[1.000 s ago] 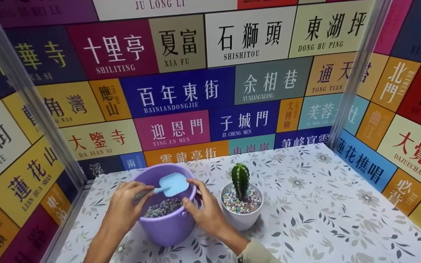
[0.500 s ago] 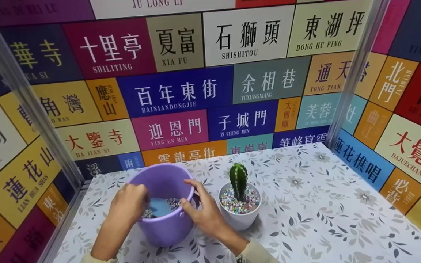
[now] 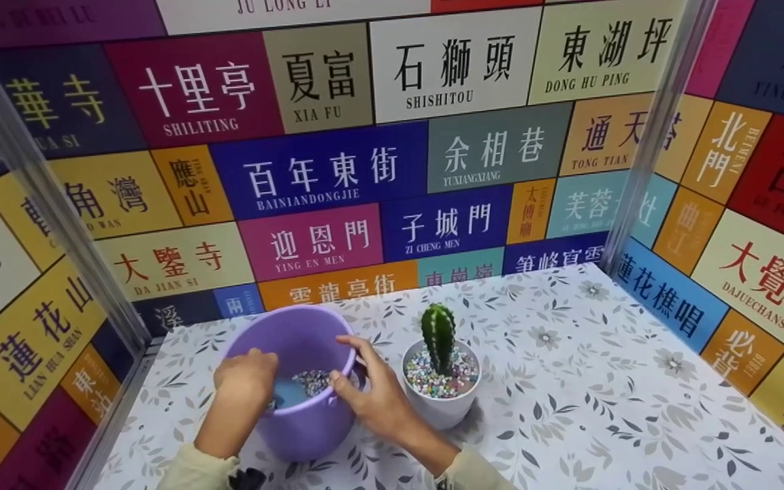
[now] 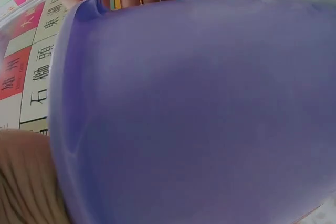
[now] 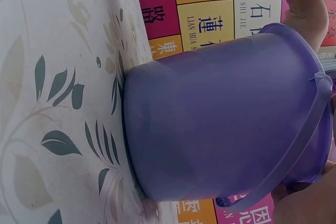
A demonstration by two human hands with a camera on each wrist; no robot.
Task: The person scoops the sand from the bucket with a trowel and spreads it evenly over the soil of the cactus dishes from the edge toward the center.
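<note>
A purple bucket (image 3: 310,435) stands on the table, with small multicoloured pebbles (image 3: 312,382) in its bottom. My left hand (image 3: 246,378) reaches over its near left rim, gripping a small light-blue shovel (image 3: 290,393). The shovel's blade is down at the pebbles; its handle is hidden by the hand. On the bucket's right side, my right hand (image 3: 375,391) holds the rim between thumb and fingers. In the left wrist view the bucket's wall (image 4: 199,108) fills most of the picture. The right wrist view shows the bucket's handle (image 5: 294,150) hanging down its side.
A white pot (image 3: 443,408) stands just right of my right hand, holding a green cactus (image 3: 438,340) in coloured pebbles. A floral cloth (image 3: 569,381) covers the table. Behind it rise panels (image 3: 324,170) of coloured name signs, with metal posts (image 3: 644,150) at the corners.
My left hand has lowered the shovel from above the bucket's opening down into the pebbles, then shifted slightly left. My right hand keeps its hold on the rim.
</note>
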